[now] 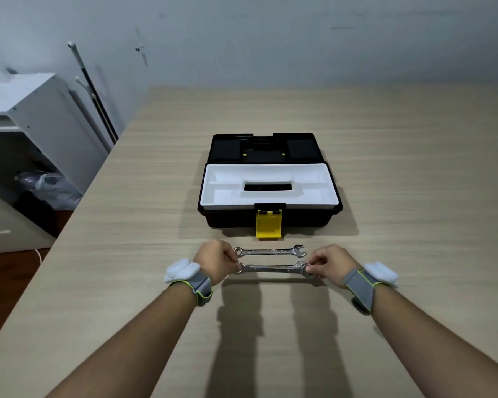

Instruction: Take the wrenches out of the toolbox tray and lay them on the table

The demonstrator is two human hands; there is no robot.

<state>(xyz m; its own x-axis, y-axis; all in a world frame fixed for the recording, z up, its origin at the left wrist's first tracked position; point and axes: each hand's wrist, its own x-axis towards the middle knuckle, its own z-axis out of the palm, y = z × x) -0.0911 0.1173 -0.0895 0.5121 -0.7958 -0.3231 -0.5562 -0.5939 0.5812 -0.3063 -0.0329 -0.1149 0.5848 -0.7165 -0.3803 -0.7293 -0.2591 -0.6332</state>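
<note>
A black toolbox (299, 219) stands open in the middle of the table, its yellow latch (268, 224) hanging down in front. Its white tray (219, 183) shows no wrenches. One silver wrench (269, 251) lies flat on the table just in front of the latch. A second, larger wrench (273, 268) is held crosswise nearer to me, casting a shadow below it. My left hand (213, 264) pinches its ring end and my right hand (329, 264) pinches its open-jaw end.
The wooden table (400, 182) reaches to a grey wall at the back. Its left edge drops off to a white cabinet (32, 124) with a plastic bag and poles leaning on the wall.
</note>
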